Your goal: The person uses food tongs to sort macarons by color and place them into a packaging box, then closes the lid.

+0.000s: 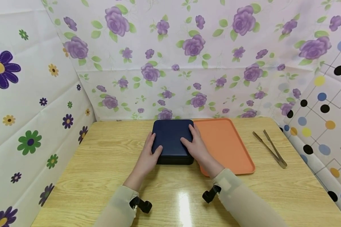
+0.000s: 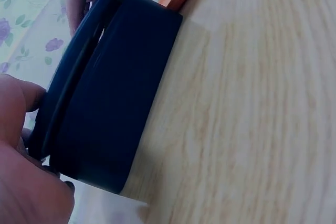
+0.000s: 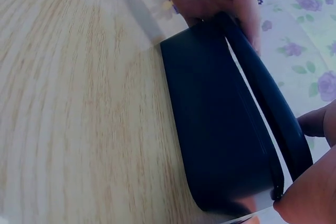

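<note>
A dark navy rectangular box stands near the back middle of the table, its flat lid over it. My left hand holds the lid's left side, thumb over the top edge and fingers along the side. On the opposite side my right hand holds the lid likewise. In the right wrist view a bright narrow gap shows between the lid and the box body. The left wrist view also shows the lid slightly apart from the body at the far end. What the box contains is hidden.
An orange tray lies directly right of the box, partly under my right forearm. Metal tongs lie spread farther right on the wooden table. Flowered cloth hangs behind the table, with patterned cloths at both sides.
</note>
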Action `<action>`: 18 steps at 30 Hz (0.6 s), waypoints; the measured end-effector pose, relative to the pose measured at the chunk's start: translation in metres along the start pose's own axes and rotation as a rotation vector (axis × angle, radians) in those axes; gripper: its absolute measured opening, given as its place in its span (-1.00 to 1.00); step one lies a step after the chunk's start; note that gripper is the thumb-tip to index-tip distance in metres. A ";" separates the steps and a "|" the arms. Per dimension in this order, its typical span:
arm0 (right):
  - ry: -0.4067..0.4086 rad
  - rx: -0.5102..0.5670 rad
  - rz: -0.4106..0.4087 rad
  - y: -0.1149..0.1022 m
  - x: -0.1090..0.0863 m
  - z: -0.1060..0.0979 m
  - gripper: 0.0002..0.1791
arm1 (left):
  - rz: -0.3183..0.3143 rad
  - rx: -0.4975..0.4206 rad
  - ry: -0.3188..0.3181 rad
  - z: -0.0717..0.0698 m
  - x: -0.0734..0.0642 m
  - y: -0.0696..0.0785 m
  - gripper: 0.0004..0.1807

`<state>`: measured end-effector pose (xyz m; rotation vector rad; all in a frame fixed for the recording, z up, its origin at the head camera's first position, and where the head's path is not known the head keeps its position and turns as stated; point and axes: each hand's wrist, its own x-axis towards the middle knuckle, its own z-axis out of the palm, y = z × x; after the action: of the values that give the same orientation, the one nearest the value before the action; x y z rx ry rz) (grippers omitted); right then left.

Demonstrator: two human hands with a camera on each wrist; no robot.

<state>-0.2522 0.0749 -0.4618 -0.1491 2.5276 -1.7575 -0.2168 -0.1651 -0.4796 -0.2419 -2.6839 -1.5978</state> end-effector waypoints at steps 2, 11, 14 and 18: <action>0.000 -0.002 0.009 0.002 0.001 0.001 -0.09 | -0.001 0.004 0.003 0.002 0.000 -0.002 -0.18; 0.004 -0.017 0.051 0.011 0.006 0.004 -0.11 | 0.011 0.000 0.018 0.005 0.001 -0.005 -0.17; 0.007 -0.014 0.053 0.012 0.007 0.005 -0.12 | 0.003 0.006 0.021 0.005 0.002 -0.005 -0.18; 0.008 -0.023 0.051 0.012 0.009 0.006 -0.12 | -0.019 0.011 0.029 0.005 0.004 -0.005 -0.22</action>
<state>-0.2608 0.0727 -0.4753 -0.0779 2.5335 -1.7150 -0.2211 -0.1626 -0.4860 -0.1932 -2.6811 -1.5780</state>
